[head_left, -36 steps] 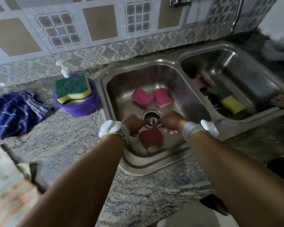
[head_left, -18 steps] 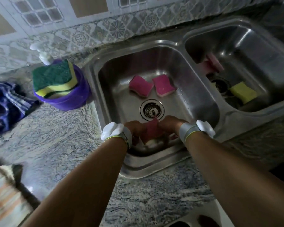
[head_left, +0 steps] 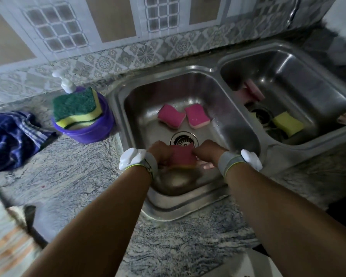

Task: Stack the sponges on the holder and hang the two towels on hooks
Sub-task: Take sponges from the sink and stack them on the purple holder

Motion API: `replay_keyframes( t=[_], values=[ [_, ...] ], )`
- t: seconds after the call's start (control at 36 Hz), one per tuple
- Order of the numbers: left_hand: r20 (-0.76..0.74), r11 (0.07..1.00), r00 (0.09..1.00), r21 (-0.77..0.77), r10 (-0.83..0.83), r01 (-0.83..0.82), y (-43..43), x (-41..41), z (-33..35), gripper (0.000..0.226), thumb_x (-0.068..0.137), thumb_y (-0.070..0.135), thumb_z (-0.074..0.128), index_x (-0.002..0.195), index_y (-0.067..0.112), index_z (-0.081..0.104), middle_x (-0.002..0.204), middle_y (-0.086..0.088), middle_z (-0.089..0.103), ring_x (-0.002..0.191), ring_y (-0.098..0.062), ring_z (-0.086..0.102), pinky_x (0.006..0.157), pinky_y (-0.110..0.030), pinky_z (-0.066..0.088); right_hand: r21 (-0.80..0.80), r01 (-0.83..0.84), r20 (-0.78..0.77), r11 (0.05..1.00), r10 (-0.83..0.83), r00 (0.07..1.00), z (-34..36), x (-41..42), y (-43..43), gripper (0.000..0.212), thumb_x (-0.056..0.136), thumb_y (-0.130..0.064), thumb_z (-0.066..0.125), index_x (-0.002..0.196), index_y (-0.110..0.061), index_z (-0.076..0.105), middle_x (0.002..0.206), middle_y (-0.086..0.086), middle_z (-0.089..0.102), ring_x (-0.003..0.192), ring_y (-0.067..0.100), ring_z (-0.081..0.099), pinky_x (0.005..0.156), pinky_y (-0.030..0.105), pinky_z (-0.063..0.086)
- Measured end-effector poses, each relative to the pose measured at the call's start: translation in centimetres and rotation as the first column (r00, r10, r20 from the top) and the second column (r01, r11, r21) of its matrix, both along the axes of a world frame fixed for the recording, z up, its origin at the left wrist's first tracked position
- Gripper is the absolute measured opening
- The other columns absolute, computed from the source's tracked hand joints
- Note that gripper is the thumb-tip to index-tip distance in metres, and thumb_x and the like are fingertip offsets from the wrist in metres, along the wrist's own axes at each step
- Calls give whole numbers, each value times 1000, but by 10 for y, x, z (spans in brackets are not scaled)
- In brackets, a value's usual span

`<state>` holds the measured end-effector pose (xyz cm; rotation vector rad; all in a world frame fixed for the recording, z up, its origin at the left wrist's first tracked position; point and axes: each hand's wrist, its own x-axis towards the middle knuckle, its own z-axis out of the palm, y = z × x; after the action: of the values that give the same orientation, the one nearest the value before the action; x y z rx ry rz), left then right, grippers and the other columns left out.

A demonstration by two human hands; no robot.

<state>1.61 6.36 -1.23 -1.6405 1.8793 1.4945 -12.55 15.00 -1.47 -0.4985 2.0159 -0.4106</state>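
- Left hand (head_left: 159, 154) and right hand (head_left: 205, 153): clamped together on pink sponge (head_left: 183, 156), above left basin (head_left: 238, 124) near drain.
- Pink sponge: scalloped edge, pale underside, held tilted.
- Green-and-yellow sponges (head_left: 76, 106): stacked in purple holder (head_left: 88, 132) on tabletop (head_left: 68, 176).

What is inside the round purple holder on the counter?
The purple holder holds stacked yellow sponges with green scouring tops; two layers are plain, perhaps a third edge below. A white pump bottle stands behind it. The holder's bottom is covered.
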Motion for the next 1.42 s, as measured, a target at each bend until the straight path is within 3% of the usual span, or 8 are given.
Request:
replay_keyframes(
  t=[0.17,0.31,0.56,0.86,1.06,1.17,1.28,1.42],
  values=[
    [-33,979,999,-202,-6,-1,-18,9,60,24,94,17,53,72,9,58,86,-13,70,71,-28,66,53,-28,54,-192,38,-88,981,-56,995,50,8,-21,23,90,-30,61,91,-8,66,93,13,75,76,25,71,79,40,61],
    [-129,939,990,-328,60,-100,-40,34,117,23,92,12,51,104,-2,65,104,-18,71,87,-33,71,74,-38,58,-320,-42,-214,946,-29,976,85,14,-58,67,60,-66,62,96,-10,72,96,15,77,83,32,74,78,47,63],
    [-206,856,969,-470,132,-217,-74,98,181,15,90,16,54,78,10,60,108,-21,72,100,-35,71,78,-38,58,-395,-212,-306,894,90,948,158,74,-107,42,73,-44,52,82,-7,69,72,9,69,64,29,64,54,34,51],
    [-265,811,923,-450,279,-374,-145,190,149,60,58,36,56,100,-3,70,105,-31,70,101,-44,69,87,-54,58,-595,-191,-262,781,36,965,157,151,-151,33,63,-32,61,81,-8,72,85,17,74,88,38,72,80,51,62],
    [-304,782,904,-466,299,-415,-125,209,168,30,84,12,55,106,0,71,107,-21,72,101,-36,70,89,-48,58,-617,-251,-283,746,87,955,144,166,-168,21,65,-24,59,59,-6,68,51,6,60,58,29,63,62,40,52],
    [-288,791,903,-443,320,-421,-138,213,155,14,78,18,64,85,13,75,100,-19,75,101,-36,71,90,-48,58,-607,-277,-299,745,109,948,138,167,-173,29,65,-25,59,68,0,71,53,6,60,55,25,60,61,42,55],
    [-282,806,905,-421,320,-416,-152,215,140,41,62,33,62,97,19,77,105,-14,76,104,-33,71,93,-47,57,-580,-285,-292,763,132,947,135,168,-176,19,75,-20,63,71,-3,71,54,3,60,62,27,59,65,40,50],
    [-278,816,903,-397,328,-419,-142,214,147,24,73,26,73,96,19,74,104,-14,76,103,-32,71,93,-45,57,-557,-287,-278,779,151,949,129,166,-177,25,75,-22,62,82,0,70,59,5,61,59,27,55,66,39,47]
  ],
)
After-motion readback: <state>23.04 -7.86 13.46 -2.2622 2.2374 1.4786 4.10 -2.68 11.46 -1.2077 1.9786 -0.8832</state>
